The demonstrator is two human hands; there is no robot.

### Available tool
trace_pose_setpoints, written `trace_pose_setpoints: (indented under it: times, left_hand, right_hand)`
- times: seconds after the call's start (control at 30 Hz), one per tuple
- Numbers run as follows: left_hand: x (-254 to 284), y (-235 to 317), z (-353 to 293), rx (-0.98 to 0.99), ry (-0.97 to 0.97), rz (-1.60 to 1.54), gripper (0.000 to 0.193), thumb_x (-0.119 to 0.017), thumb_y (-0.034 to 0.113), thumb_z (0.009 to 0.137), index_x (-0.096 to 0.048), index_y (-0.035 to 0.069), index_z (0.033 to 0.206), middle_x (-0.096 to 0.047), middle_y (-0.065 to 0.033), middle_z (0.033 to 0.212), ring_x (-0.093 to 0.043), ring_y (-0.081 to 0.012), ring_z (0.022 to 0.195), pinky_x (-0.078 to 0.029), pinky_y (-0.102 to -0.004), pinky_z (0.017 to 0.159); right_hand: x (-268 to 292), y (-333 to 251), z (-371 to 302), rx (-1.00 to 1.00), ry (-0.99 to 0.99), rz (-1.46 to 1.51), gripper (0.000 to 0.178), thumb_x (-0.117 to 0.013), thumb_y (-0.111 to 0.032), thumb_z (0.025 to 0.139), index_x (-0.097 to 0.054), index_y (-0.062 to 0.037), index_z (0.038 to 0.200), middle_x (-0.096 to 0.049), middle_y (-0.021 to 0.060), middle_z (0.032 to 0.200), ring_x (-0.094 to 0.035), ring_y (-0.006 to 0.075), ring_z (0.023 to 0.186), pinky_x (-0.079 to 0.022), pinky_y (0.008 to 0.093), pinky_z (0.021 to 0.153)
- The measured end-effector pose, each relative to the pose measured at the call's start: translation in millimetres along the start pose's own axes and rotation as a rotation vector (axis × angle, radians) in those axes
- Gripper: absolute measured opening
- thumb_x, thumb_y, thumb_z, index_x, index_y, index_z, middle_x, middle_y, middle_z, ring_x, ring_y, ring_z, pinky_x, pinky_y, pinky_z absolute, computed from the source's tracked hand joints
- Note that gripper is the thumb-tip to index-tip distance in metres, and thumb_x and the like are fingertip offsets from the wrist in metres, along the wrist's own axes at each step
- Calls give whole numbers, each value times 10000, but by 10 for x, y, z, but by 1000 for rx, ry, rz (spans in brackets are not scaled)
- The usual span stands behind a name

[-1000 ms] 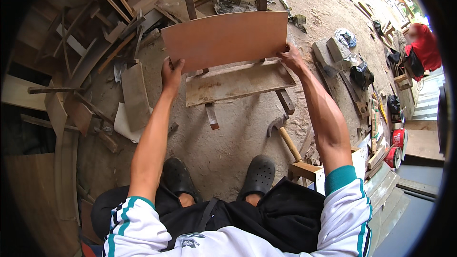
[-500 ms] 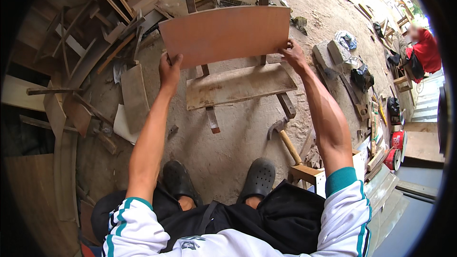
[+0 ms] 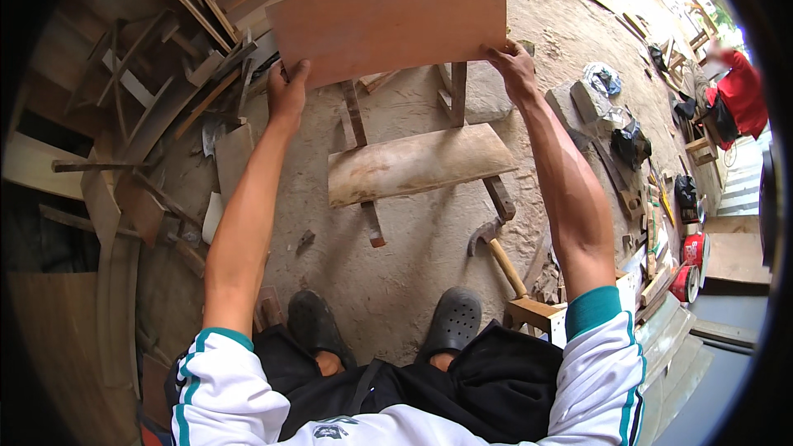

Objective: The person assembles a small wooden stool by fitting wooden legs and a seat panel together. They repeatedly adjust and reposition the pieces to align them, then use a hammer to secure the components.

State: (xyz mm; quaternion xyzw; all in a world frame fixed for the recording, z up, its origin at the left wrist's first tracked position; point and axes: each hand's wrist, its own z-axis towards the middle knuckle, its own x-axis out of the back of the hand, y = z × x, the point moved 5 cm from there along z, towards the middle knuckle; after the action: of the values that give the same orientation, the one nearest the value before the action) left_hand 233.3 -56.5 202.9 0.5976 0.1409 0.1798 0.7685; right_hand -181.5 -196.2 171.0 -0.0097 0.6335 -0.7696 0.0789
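A thin reddish-brown plywood panel [image 3: 388, 29] is held up in front of me by its two ends. My left hand [image 3: 287, 92] grips its lower left corner, thumb on the near face. At the lower right corner my right hand [image 3: 514, 68] pinches the edge. Below and nearer lies a wooden frame: a pale worn board [image 3: 421, 163] resting across two dark wooden legs [image 3: 355, 116]. The panel hides the frame's far part. A hammer [image 3: 500, 260] with a wooden handle lies right of the board, its head by the right leg's end.
Wood scraps and chairs or frames [image 3: 124, 66] pile up on the left. Grey concrete blocks [image 3: 578, 101] and a black plastic bag [image 3: 629, 142] sit to the right, near red cans [image 3: 690, 268]. A person in red [image 3: 738, 95] sits far right. My dark clogs [image 3: 450, 320] are on the floor.
Both hands have raised the panel or moved it away from me, so more of the two legs shows beneath it. My grip looks the same.
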Motion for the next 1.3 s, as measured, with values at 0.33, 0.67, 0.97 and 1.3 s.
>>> trace_pose_setpoints:
  times: [0.33, 0.67, 0.97, 1.3]
  left_hand:
    - [-30, -38, 5, -33, 23, 17, 397, -659, 200, 930, -521, -30, 1223, -621, -101, 1187, -588, -169, 1072, -435, -314, 949]
    - [-21, -427, -295, 642, 119, 40, 896, -545, 768, 782, -507, 17, 1268, -603, -92, 1101, -589, -209, 1023, -421, -437, 979]
    - [-518, -517, -365, 739, 5, -145, 1099, -239, 918, 759, -419, 41, 1397, -492, -129, 1364, -467, -279, 1256, -301, -470, 1075]
    - [-674, -374, -363, 237, -69, -174, 644, -729, 373, 872, -442, 39, 1341, -507, -80, 1352, -455, -188, 1280, -307, -330, 1089]
  right_hand:
    - [-411, 242, -366, -423, -91, -245, 914, -573, -759, 795, -455, -83, 1398, -544, 126, 1343, -476, 268, 1245, -396, 472, 984]
    - [-762, 2, -471, -254, 64, -37, 502, -646, -353, 943, -554, 7, 1281, -630, 95, 1216, -578, 169, 1106, -436, 297, 949]
    - [-678, 208, -355, -117, 72, -26, 536, -617, -352, 961, -496, 16, 1332, -611, 107, 1254, -563, 181, 1155, -423, 306, 973]
    - [-723, 160, -400, -100, 92, -34, 520, -619, -344, 961, -501, 3, 1329, -625, 129, 1225, -574, 183, 1136, -427, 312, 969]
